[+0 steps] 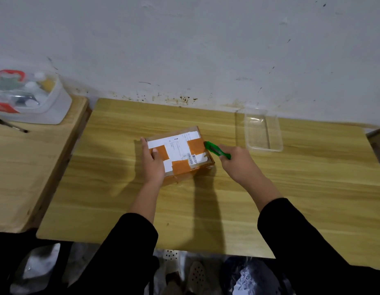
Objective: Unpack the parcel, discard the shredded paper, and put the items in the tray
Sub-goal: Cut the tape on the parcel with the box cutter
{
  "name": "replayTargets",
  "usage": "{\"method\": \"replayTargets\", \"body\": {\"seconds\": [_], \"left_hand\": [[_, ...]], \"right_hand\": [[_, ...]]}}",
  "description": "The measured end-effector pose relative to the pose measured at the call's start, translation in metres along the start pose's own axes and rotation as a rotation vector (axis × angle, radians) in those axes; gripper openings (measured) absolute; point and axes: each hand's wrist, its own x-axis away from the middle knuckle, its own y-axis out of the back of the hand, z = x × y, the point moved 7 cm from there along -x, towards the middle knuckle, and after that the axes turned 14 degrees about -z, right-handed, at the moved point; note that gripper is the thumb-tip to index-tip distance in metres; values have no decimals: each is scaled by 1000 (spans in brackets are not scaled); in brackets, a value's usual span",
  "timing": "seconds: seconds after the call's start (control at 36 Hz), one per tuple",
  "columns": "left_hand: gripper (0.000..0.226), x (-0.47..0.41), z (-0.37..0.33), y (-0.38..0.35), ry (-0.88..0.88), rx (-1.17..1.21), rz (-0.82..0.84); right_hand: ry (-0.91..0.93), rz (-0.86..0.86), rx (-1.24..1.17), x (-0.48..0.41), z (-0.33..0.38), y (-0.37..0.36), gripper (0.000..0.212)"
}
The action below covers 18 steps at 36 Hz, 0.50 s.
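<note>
A small cardboard parcel [180, 154] with a white label and orange tape lies shut in the middle of the wooden table [206, 209]. My left hand [152, 162] rests on its left side, thumb on top, holding it steady. My right hand [238, 165] grips a green box cutter [216, 150], whose tip touches the parcel's right top edge. A clear plastic tray [263, 129] stands empty at the back right, apart from the parcel.
A second wooden table [25, 167] adjoins on the left, bearing a clear lidded container [29, 96] with a red handle and a dark pen-like tool [12, 125]. A stained white wall backs both tables. Bags and sandals lie on the floor below.
</note>
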Motion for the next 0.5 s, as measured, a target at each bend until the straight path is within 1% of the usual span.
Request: {"method": "replayTargets", "body": {"seconds": [0.11, 0.22, 0.28, 0.33, 0.42, 0.47, 0.5], "left_hand": [[51, 0, 0, -1, 4, -8, -10], [50, 1, -1, 0, -6, -28, -23], [51, 2, -1, 0, 2, -11, -23], [51, 5, 0, -1, 48, 48, -39], [49, 21, 3, 2, 113, 158, -146], [46, 37, 6, 6, 102, 166, -202], [47, 44, 8, 9, 96, 161, -201]], "right_hand": [[-13, 14, 24, 6, -5, 5, 39], [-21, 15, 26, 17, -11, 11, 39], [-20, -29, 35, 20, -13, 14, 40], [-25, -106, 16, 22, -14, 18, 40], [-36, -226, -49, 25, -14, 26, 38], [-55, -267, -83, 26, -14, 29, 39], [-65, -274, -98, 26, -13, 29, 39]]}}
